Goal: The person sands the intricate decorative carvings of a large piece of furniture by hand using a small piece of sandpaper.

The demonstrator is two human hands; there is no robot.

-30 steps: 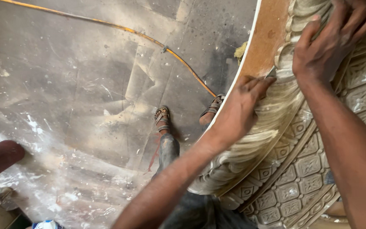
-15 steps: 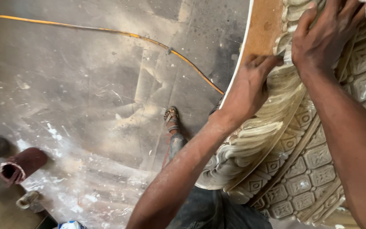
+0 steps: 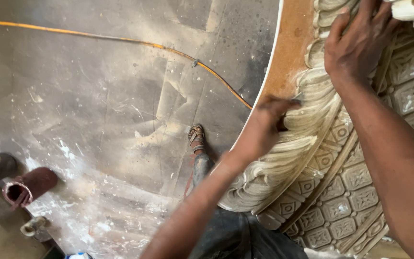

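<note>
Lying on the dusty floor (image 3: pixel 97 120), a maroon pipe piece (image 3: pixel 27 187) sat far left, and an orange cable (image 3: pixel 168 48) ran toward the round carved panel (image 3: pixel 360 192). The left hand (image 3: pixel 269 127) was closed on a small tool (image 3: pixel 297 97), pressed into the leaf moulding (image 3: pixel 288 158). The right hand (image 3: pixel 360 41) lay open, fingers curled over higher carving. A slip could likely gouge that soft relief.

Soft, even daylight — faint shadows on the dusty floor (image 3: pixel 97 120); slight motion blur, no glare.
</note>
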